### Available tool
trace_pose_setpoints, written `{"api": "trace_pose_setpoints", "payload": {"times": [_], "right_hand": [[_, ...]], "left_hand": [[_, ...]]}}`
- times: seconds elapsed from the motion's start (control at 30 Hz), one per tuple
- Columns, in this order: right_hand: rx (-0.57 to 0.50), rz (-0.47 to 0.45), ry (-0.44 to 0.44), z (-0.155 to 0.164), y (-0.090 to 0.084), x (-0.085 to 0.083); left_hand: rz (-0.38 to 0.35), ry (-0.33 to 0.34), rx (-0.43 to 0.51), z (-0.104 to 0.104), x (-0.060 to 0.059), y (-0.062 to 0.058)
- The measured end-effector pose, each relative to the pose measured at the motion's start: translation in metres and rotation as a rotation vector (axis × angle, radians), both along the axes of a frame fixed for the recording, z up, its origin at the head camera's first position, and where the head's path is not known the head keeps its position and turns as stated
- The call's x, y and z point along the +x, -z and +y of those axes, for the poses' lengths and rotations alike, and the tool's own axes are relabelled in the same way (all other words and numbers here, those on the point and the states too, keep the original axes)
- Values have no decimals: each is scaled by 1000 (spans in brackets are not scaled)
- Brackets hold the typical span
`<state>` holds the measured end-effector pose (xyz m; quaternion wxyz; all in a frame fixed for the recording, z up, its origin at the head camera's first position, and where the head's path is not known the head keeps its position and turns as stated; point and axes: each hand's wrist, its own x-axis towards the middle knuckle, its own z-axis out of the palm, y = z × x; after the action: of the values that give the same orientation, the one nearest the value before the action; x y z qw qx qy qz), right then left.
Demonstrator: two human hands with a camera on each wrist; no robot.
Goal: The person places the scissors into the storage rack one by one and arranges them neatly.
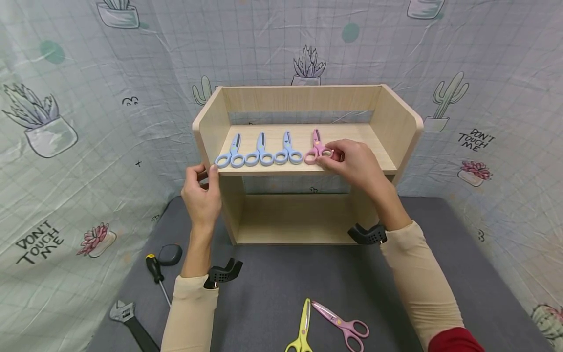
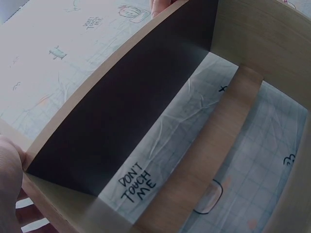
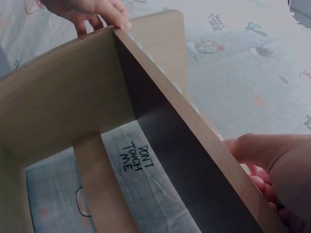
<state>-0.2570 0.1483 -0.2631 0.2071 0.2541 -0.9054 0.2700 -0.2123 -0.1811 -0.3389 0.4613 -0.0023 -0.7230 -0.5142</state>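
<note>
A light wooden two-tier shelf [image 1: 264, 171] stands on the grey table. Three blue scissors [image 1: 260, 151] lie side by side on its upper board, blades pointing back. To their right lies a pink pair of scissors [image 1: 315, 145]. My right hand [image 1: 331, 154] pinches its right handle loop at the board's front edge. My left hand [image 1: 207, 175] grips the front edge of the shelf's left side panel. The right wrist view shows the shelf's underside [image 3: 160, 141], my right hand [image 3: 277, 165] at the lower right, and my left hand [image 3: 92, 12] on the far corner.
On the table near me lie a yellow pair of scissors [image 1: 301, 330] and a second pink pair [image 1: 345, 323]. At the left lie a screwdriver [image 1: 155, 270], a tape measure [image 1: 169, 254] and a wrench [image 1: 131, 320]. A cactus-print cloth [image 1: 66, 146] hangs all round.
</note>
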Motion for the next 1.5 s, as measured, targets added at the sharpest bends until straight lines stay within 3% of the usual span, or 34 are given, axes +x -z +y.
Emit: {"api": "trace_pose_setpoints", "payload": {"times": [0.5, 1.17, 1.5], "right_hand": [[13, -110, -2, 0, -5, -5], [-10, -117, 1, 0, -5, -4], [-14, -69, -21, 5, -3, 1]], "left_hand": [[-13, -6, -6, 1, 2, -2], [1, -3, -9, 0, 2, -2], [-4, -2, -15, 0, 1, -1]]}}
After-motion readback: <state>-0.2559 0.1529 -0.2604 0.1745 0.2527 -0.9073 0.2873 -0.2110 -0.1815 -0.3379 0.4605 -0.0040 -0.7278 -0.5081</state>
